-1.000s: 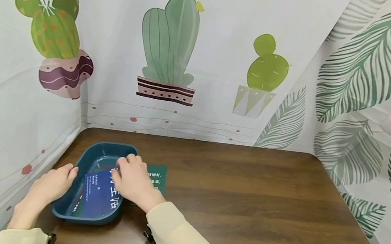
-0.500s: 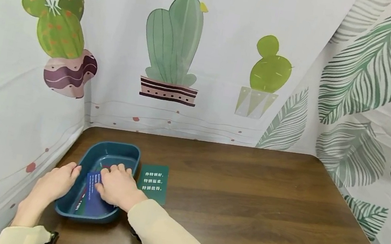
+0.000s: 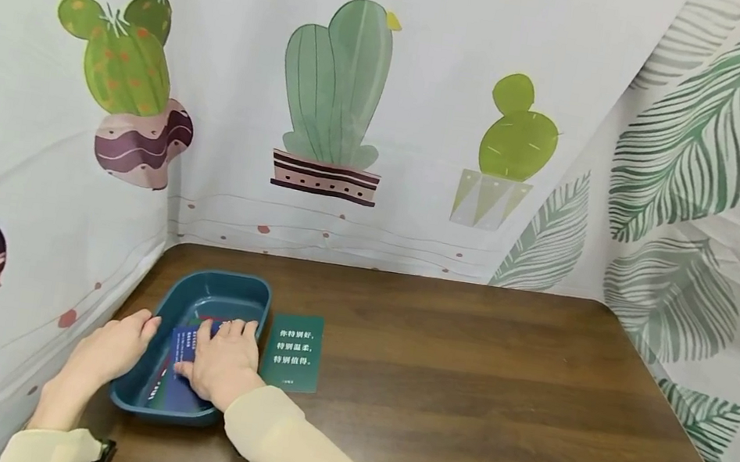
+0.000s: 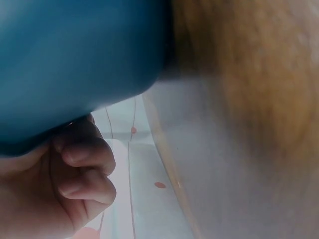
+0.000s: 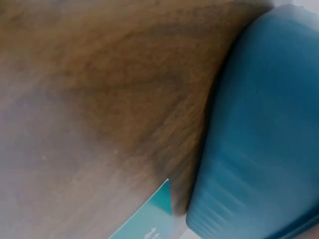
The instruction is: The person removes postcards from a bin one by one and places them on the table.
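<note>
A dark blue plastic basin stands at the left of the table, with a blue printed card lying inside over other cards, partly hidden. My left hand grips the basin's left rim; in the left wrist view this hand has curled fingers beneath the basin's edge. Inside the basin, my right hand rests on the blue card with fingers spread fairly flat. A green card with white Chinese characters lies on the table just right of the basin. The right wrist view shows only the basin's outer wall and the green card's corner.
The brown wooden table extends to the right. White cloth printed with cacti and leaves hangs behind it and along both sides, close to the basin on the left.
My right hand has moved left and down from the basin's right rim onto the blue card, uncovering the green card. My left hand keeps its hold on the rim.
</note>
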`<state>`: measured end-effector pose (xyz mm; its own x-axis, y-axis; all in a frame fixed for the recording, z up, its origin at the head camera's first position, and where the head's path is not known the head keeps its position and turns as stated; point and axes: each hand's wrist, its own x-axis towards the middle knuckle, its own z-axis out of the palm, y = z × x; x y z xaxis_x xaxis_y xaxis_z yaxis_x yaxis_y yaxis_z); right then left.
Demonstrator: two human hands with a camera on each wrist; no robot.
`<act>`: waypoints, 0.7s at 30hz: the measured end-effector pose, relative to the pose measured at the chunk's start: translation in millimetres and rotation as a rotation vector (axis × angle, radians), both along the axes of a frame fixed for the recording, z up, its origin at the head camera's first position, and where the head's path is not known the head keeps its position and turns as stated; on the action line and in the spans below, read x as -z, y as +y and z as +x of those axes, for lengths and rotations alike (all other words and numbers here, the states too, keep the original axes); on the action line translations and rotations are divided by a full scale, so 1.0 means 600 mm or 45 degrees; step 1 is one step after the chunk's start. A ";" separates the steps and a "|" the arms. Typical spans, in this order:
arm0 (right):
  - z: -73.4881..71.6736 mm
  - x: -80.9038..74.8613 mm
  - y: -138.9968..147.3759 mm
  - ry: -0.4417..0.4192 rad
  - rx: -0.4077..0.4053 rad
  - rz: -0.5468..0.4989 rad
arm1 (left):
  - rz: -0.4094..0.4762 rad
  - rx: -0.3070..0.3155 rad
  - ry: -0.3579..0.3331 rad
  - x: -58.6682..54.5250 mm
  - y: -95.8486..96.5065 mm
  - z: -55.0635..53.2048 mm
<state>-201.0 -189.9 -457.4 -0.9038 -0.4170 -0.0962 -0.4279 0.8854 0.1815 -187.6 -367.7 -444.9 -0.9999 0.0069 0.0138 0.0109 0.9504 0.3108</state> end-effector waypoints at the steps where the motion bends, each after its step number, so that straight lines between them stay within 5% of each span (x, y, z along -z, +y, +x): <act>1: 0.001 0.000 -0.001 -0.013 0.018 0.022 | 0.000 0.000 -0.006 0.000 0.001 0.000; 14: 0.008 0.002 -0.011 -0.009 0.094 0.232 | -0.010 -0.012 -0.031 -0.001 0.001 -0.001; 21: 0.000 0.007 -0.008 0.043 0.105 0.067 | -0.006 -0.009 -0.017 0.003 0.001 -0.004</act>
